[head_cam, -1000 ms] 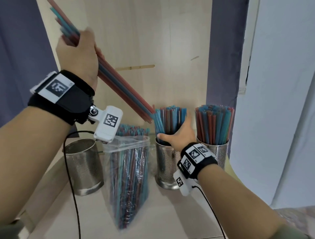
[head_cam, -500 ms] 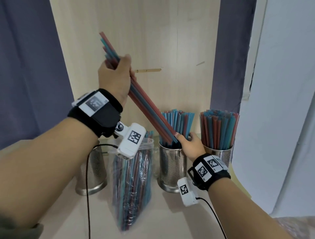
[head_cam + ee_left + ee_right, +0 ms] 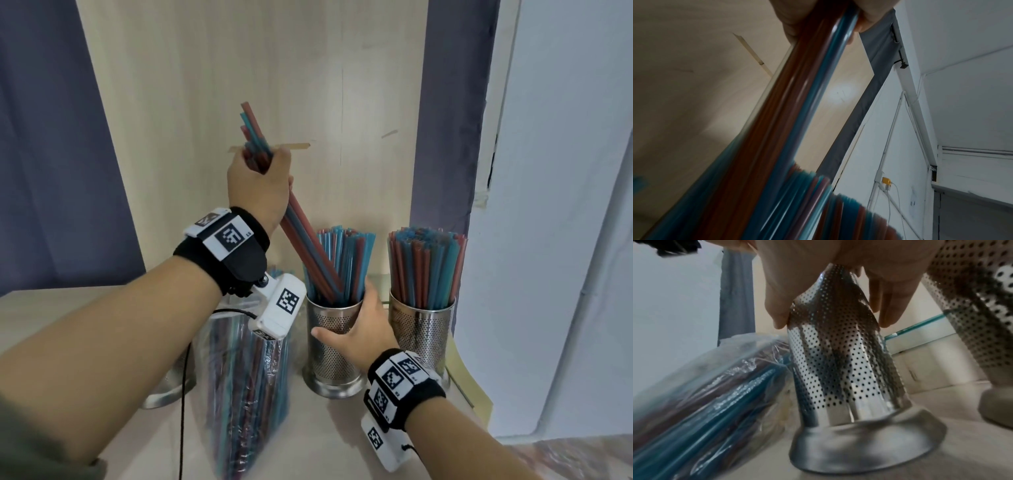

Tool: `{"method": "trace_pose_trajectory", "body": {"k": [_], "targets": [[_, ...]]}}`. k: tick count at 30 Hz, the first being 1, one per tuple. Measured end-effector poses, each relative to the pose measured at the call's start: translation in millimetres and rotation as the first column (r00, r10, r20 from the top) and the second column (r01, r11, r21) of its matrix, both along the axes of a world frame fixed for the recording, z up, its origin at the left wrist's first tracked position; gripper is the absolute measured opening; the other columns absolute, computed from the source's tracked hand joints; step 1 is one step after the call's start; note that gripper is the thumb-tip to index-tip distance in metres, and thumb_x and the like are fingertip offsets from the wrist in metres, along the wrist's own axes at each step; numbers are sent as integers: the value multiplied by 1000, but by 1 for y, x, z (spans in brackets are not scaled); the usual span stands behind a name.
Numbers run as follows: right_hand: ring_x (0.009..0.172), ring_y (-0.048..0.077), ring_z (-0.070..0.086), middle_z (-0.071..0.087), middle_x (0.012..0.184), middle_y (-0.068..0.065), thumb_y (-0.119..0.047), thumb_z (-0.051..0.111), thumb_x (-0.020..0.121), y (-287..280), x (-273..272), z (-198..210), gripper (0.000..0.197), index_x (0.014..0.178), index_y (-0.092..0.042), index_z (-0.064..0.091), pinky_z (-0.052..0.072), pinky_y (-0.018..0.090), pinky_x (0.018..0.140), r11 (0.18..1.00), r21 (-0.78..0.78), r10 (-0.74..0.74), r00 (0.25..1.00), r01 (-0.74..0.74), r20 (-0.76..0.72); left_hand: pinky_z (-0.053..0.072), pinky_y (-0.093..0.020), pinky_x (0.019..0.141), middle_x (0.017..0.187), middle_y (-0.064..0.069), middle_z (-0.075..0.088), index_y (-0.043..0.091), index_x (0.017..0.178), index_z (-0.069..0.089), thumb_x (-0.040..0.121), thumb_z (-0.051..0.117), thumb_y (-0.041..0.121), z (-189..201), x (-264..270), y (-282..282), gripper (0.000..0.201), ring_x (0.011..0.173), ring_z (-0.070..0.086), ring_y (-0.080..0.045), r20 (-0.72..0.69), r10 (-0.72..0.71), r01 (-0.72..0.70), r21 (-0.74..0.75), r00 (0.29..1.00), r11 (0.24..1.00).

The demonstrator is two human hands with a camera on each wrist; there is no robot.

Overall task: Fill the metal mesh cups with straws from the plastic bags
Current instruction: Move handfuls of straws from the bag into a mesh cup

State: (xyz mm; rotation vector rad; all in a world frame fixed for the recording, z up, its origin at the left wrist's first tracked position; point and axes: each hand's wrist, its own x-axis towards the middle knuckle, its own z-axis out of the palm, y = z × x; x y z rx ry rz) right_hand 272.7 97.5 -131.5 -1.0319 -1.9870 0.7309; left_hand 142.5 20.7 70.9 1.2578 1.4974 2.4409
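My left hand (image 3: pixel 260 181) grips a bundle of red and blue straws (image 3: pixel 305 240) near its top end; the bundle slants down into the middle mesh cup (image 3: pixel 330 356), its lower ends in among the straws standing there. The left wrist view shows the same bundle (image 3: pixel 797 100) running from my fingers down toward the cup's straw tips. My right hand (image 3: pixel 359 329) grips the middle cup (image 3: pixel 838 353) around its upper wall, thumb on the left side. A second mesh cup (image 3: pixel 423 329), packed with straws, stands to its right. A clear plastic bag of straws (image 3: pixel 243 394) stands left of the middle cup.
A third mesh cup (image 3: pixel 171 387) stands at the left, mostly hidden behind my left forearm and the bag. All stand on a pale wooden shelf (image 3: pixel 325 438) against a wooden back panel (image 3: pixel 239 85). A white wall (image 3: pixel 555 240) closes the right side.
My left hand has come down and to the right, sliding the bundle deeper into the middle cup. My right hand has dropped from the straw tips to grip the cup's wall.
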Motion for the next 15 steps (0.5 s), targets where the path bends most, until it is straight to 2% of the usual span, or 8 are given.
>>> {"method": "trace_pose_trajectory", "body": {"k": [2,5,9,12,14,15], "targets": [[131,19,48,42,148,0,-60,85,58,-1,3,1,125,152,-25,11,44,38,109,1000,9,-8,997,8,71,46,-19,52,67,-1,59,20,80,48,93,60,26,-8,0,2,18,47,55,-4,-17,-19,18,-24,1000,1000],[126,20,53,46,146,-1,-55,86,60,-1,4,1,124,152,-26,7,47,35,105,1000,22,-2,993,-1,114,48,-20,55,71,-2,59,21,82,49,93,61,27,-23,0,8,18,48,56,-3,-32,-35,32,-75,999,997],[124,20,54,46,144,0,-53,87,59,-1,2,0,122,149,-25,10,48,37,104,999,34,-16,993,12,117,59,-38,69,74,-3,62,22,82,52,91,63,29,-36,1,18,16,61,60,-13,-12,-65,63,-147,998,987],[124,23,55,44,144,3,-52,86,61,-3,0,1,122,150,-23,7,47,36,104,999,46,-30,989,23,148,56,-34,77,78,3,62,23,79,55,89,62,40,-45,-2,27,20,75,62,-18,-124,13,-46,-269,992,962],[124,23,54,42,145,5,-52,86,62,-3,0,1,123,151,-23,5,47,36,105,999,45,-33,986,26,164,53,-41,84,82,-1,63,27,68,52,81,59,54,-51,-3,34,31,88,62,-25,-217,58,-132,-346,975,929],[124,24,54,41,145,5,-51,86,62,-3,-1,1,123,151,-23,5,46,36,105,998,50,-35,985,27,167,50,-44,90,91,-5,63,28,66,50,76,55,60,-54,-4,37,34,98,58,-29,-264,77,-180,-390,961,903]]}}
